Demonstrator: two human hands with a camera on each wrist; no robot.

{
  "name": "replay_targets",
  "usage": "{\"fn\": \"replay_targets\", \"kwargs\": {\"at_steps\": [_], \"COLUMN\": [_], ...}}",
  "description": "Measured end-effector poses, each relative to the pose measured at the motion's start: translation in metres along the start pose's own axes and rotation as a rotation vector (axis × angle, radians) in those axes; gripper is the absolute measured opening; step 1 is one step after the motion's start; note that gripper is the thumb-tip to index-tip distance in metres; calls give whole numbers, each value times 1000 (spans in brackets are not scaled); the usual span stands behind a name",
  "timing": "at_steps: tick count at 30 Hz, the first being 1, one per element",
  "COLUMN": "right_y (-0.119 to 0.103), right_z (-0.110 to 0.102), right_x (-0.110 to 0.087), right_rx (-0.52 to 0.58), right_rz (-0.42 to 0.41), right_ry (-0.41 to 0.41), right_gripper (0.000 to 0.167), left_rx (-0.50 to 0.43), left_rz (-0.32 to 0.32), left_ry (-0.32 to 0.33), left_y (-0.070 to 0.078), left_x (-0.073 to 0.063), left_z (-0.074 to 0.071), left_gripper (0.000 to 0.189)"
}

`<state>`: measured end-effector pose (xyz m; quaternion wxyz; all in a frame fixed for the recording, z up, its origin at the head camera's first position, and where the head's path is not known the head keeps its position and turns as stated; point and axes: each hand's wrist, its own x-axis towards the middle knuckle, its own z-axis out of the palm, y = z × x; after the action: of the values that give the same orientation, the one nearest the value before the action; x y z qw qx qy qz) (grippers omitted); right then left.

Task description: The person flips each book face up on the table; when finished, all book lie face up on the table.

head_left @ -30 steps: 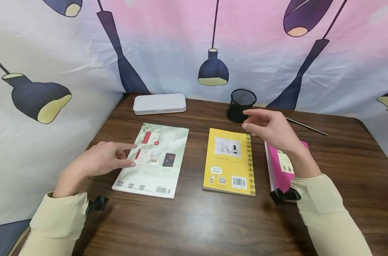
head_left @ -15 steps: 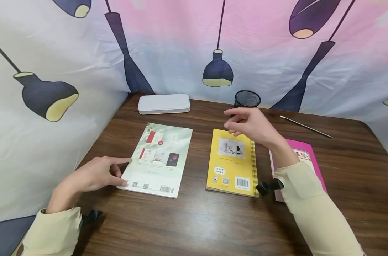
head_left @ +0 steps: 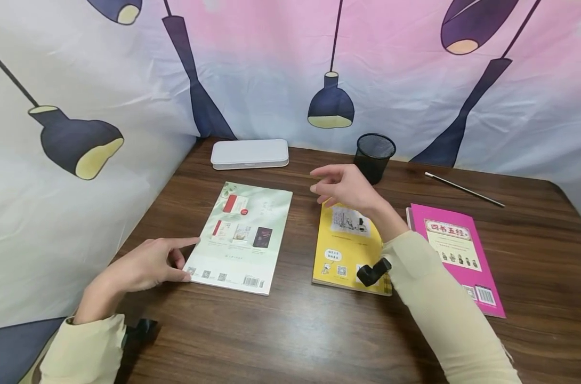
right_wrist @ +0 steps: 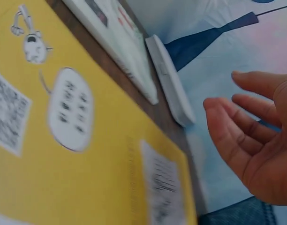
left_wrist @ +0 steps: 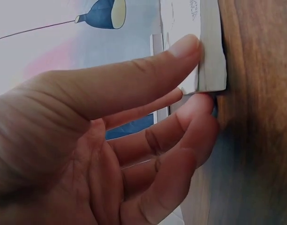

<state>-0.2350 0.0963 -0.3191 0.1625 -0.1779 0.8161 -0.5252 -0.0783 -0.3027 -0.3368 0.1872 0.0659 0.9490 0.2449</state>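
Note:
A pale green book [head_left: 242, 266] lies flat on the wooden table. My left hand [head_left: 139, 265] pinches its left edge near the front corner; in the left wrist view the thumb [left_wrist: 181, 49] lies over the cover and curled fingers meet the edge below. Over the far end of a yellow book [head_left: 338, 245], my right hand [head_left: 345, 186] hovers with thumb and fingers apart, holding nothing. The right wrist view shows this hand [right_wrist: 265, 136] in the air beside the yellow cover. My right forearm partly hides that book.
A pink book [head_left: 463, 253] lies right of the yellow one, partly behind my sleeve. Along the back stand a white flat case [head_left: 249, 153] and a black mesh pen cup [head_left: 374, 160]. A thin silver rod [head_left: 463, 189] lies at the back right. Printed cloth [head_left: 261, 69] hangs behind.
My left hand has come down toward the front-left corner of the green book and taken its edge. My right hand has moved left, from near the pen cup to over the yellow book's far end.

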Motion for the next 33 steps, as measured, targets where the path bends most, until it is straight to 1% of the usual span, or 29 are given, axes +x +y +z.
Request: {"fn": "replay_targets", "kwargs": {"at_steps": [2,5,9,13,16,20,27,33], "right_y": [5,13,20,23,26,30,32,30], "right_z": [6,14,22,30,35,39,42,45], "right_x": [5,11,17,24,29,33,38,42], "right_rx": [40,101,127,127,160,197,169,157], "right_rz": [13,55,106,108,112,139,138,157], "right_ry": [-16,-36,-60,-63,-56,-44,-43,-39], "right_gripper": [47,48,47,45,44,43,42,42], "left_rx": [-11,-19,-20,-28,-49,-82,-107,-112], "left_rz": [5,9,10,0,-12,-29,-50,-57], "left_ry": [0,1,5,12,10,2,6,18], "left_y": [-1,0,0,0,-1,-1,-2,-3], "left_x": [-1,-2,-3,-5,-6,-8,-10,-9], "left_z": [1,2,3,4,4,6,7,8], "left_gripper": [83,82,81,80,80,80,80,80]}}
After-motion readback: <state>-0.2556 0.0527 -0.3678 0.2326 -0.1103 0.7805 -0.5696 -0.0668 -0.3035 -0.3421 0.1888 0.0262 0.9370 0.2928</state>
